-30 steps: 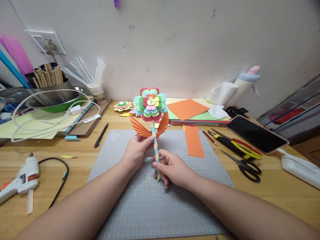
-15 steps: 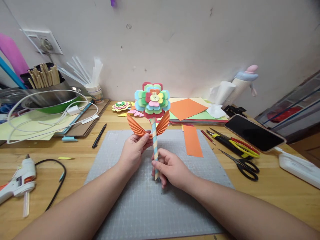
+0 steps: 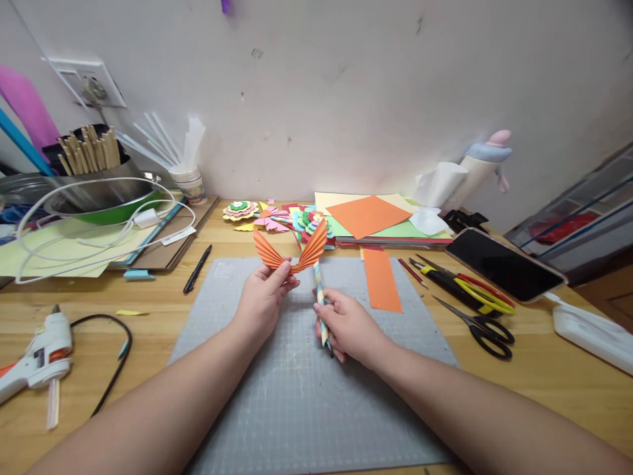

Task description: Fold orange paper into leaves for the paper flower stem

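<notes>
Cutting mat [image 3: 297,409], one, grey, gridded: I took it as landmark.

Hot glue gun [image 3: 54,340], one, white: left of the mat.

Hands, two, both above the mat. Left hand [image 3: 260,300]: thumb and fingers pinched the base of the pleats. Right hand [image 3: 349,323]: fingers curled round the lower stem, thumb pressed along it.

Spiral-striped stem [image 3: 319,287], one, blue and cream: over the middle of the mat, upright with a slight lean to the left at its top. I noted the right hand as the nearer; the stem stood between the two hands, beyond the left fingertips.

Pleated orange paper wings [image 3: 270,251], one piece, V-shaped: over the mat's far part, spread side to side across the stem's long axis, above and just beyond the left hand, the nearer one. I could not tell whether the right wing touched the stem's top.

Layered paper flower [image 3: 306,221], one, multicoloured: past the mat's far edge in my view, partly behind the right wing. Its join to the stem was hidden from me.

Black pen [image 3: 197,269], one: just left of the mat.
</notes>
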A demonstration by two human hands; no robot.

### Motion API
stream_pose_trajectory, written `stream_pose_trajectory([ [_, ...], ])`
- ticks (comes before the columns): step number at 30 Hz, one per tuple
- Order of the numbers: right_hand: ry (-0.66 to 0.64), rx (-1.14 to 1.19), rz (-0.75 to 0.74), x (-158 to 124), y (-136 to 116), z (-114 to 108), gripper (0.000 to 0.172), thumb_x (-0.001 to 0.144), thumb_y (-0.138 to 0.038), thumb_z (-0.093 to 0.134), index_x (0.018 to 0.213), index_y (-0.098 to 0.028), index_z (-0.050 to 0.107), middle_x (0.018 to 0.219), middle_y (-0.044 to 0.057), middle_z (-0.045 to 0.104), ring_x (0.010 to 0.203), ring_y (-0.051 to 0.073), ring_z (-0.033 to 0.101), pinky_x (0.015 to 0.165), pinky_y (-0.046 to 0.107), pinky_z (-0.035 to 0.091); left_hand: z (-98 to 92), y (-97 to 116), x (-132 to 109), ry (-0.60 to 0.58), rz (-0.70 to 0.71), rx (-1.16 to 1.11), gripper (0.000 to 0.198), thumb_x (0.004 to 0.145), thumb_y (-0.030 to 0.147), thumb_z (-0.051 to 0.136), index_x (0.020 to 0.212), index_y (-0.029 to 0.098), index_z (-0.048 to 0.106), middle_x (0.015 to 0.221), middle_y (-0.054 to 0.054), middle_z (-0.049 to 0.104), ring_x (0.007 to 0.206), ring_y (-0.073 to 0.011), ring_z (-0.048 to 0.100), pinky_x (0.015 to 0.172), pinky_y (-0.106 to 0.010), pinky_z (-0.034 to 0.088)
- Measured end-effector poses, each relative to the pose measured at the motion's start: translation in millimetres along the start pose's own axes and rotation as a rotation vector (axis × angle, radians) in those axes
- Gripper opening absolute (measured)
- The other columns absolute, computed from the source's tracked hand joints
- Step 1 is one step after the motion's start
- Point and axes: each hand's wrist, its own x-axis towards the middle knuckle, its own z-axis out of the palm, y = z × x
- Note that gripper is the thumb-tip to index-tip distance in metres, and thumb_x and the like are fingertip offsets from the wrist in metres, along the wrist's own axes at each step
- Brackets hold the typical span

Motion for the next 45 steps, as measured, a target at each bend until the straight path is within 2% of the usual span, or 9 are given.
stream_pose_trajectory([
  [10,0.021,-0.27,0.064,-7.7,-5.2,-2.2,0.068,0.086,-0.034,0.05,0.144,-0.022,0.016,0.05,-0.009,0.051,0.026,0.011,0.041,0.026,0.021,0.032,0.9,-8.0,-8.6,-0.079,-0.073,0.085,0.028,0.064,0.03,0.079,0.085,0.013,0.07,0.077,-0.001,0.066,0.057,-0.0072,0.057,0.061,-0.021,0.051],
  [14,0.087,-0.424,-0.069,-9.5,-5.8,-8.2,0.062,0.081,-0.041,0.059,0.136,-0.019,0.039,0.05,-0.007,0.049,0.041,0.012,0.049,0.037,0.021,0.034,-0.3,-5.7,-6.5,-0.088,-0.084,0.05,0.028,0.065,0.031,0.078,0.085,0.014,0.07,0.073,0.0,0.065,0.058,-0.0066,0.056,0.061,-0.02,0.051],
  [19,0.087,0.103,-0.289,-5.7,-8.3,-7.4,0.036,0.08,-0.045,0.06,0.106,-0.022,0.051,0.065,-0.006,0.051,0.043,0.007,0.044,0.042,0.021,0.037,3.0,-6.4,-11.4,-0.164,-0.122,0.027,0.028,0.064,0.03,0.079,0.085,0.013,0.07,0.077,-0.003,0.068,0.064,-0.0098,0.06,0.061,-0.021,0.05],
  [23,0.001,0.393,-0.291,-5.3,-10.8,-3.3,0.033,0.077,-0.042,0.067,0.098,-0.019,0.056,0.072,-0.002,0.057,0.053,0.009,0.051,0.047,0.022,0.042,6.4,-4.5,-19.0,-0.252,-0.156,0.023,0.026,0.064,0.029,0.079,0.083,0.013,0.07,0.076,-0.005,0.07,0.061,-0.0119,0.061,0.062,-0.025,0.05],
  [30,-0.132,0.771,-0.131,-3.9,-12.8,-7.2,0.018,0.08,-0.03,0.067,0.089,-0.014,0.065,0.062,-0.003,0.051,0.046,0.004,0.04,0.043,0.017,0.031,4.5,-0.3,-21.0,-0.492,-0.2,0.025,0.023,0.069,0.026,0.076,0.089,0.016,0.07,0.081,-0.007,0.071,0.075,-0.0171,0.065,0.077,-0.031,0.05],
  [34,-0.146,0.854,-0.093,-5.2,-13.3,-8.0,0.018,0.078,-0.024,0.068,0.092,-0.015,0.063,0.061,-0.003,0.052,0.046,0.004,0.04,0.043,0.016,0.03,3.9,-1.2,-19.4,-0.517,-0.173,0.08,0.017,0.07,0.028,0.075,0.081,0.015,0.071,0.076,-0.006,0.07,0.075,-0.0172,0.065,0.08,-0.031,0.048],
  [38,-0.136,0.87,-0.099,-6.1,-13.9,-6.9,0.021,0.076,-0.02,0.069,0.095,-0.016,0.06,0.065,-0.002,0.056,0.051,0.005,0.045,0.046,0.016,0.034,4.8,-2.0,-19.5,-0.41,-0.033,0.151,0.017,0.067,0.03,0.077,0.078,0.018,0.071,0.076,-0.003,0.069,0.075,-0.0167,0.063,0.078,-0.03,0.048],
  [41,-0.101,0.848,-0.08,-3.8,-12.8,-7.2,0.016,0.077,-0.025,0.069,0.085,-0.016,0.058,0.067,-0.001,0.057,0.051,0.005,0.046,0.046,0.017,0.034,5.8,-1.3,-20.7,-0.303,0.098,0.211,0.015,0.063,0.025,0.079,0.074,0.019,0.07,0.075,-0.001,0.068,0.074,-0.0156,0.062,0.076,-0.028,0.048],
  [45,-0.062,0.726,-0.077,-0.5,-9.6,-8.6,0.026,0.077,-0.037,0.068,0.075,-0.015,0.054,0.064,-0.001,0.058,0.046,0.006,0.046,0.041,0.018,0.031,6.3,0.9,-22.8,-0.319,0.26,0.412,0.01,0.063,0.018,0.078,0.069,0.019,0.07,0.073,-0.001,0.064,0.071,-0.0156,0.059,0.071,-0.026,0.046],
])
